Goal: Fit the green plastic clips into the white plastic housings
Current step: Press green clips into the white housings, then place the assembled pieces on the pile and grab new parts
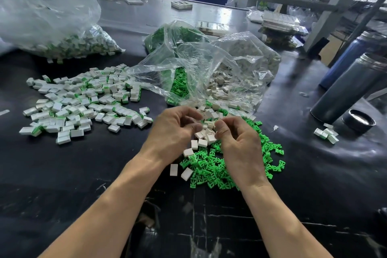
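Loose white housings (206, 135) lie heaped on a spread of green clips (211, 168) on the black table, just in front of me. My left hand (173, 130) hovers at the left of that heap, fingers curled, thumb and fingertips pinching a white housing (205, 126). My right hand (237, 139) is close beside it, thumb pressed against curled fingertips just above the housings; what it pinches is hidden. The two hands' fingertips almost meet.
A pile of assembled white-and-green pieces (83, 100) covers the table to the left. Open clear bags of green clips (178, 84) and white housings (236, 73) sit behind my hands, with another full bag (62, 42) far left. Two dark flasks (345, 90) and a lid (359, 120) stand right.
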Demonstrator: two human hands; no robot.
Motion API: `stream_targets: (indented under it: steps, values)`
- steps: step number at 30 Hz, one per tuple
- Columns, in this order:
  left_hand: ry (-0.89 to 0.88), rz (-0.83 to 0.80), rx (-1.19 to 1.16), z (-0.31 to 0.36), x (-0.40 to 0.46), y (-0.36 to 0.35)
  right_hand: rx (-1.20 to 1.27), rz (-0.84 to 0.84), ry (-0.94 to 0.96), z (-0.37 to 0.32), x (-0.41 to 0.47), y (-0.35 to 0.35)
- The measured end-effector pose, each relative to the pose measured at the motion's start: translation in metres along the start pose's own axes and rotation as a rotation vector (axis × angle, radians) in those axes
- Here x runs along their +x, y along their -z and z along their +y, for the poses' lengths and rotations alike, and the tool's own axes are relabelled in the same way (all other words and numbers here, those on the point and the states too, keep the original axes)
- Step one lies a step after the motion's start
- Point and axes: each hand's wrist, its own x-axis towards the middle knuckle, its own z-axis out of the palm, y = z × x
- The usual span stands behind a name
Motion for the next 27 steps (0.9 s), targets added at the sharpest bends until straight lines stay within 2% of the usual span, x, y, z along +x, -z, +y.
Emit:
stream_targets:
  steps: [4,8,16,21,24,27]
  values:
    - [-0.005,0.230,0.268,-0.015,0.010,0.029,-0.015,0.021,-0.007,0.004,0.003,0.004]
    - [0.111,0.469,0.489,-0.029,0.021,0.051,-0.023,0.034,-0.020,0.002,0.003,0.005]
    - [0.152,0.563,0.714,-0.036,0.023,0.057,-0.059,0.032,-0.045,0.001,0.003,0.007]
    - [0.020,0.484,0.647,-0.029,0.022,0.048,-0.062,0.034,-0.055,0.002,0.003,0.008]
    - [0.000,0.282,0.504,-0.019,0.016,0.034,-0.061,0.049,-0.081,0.004,0.004,0.009]
    - [0.052,0.092,0.436,-0.014,0.010,0.019,-0.054,0.041,-0.092,0.003,0.006,0.011]
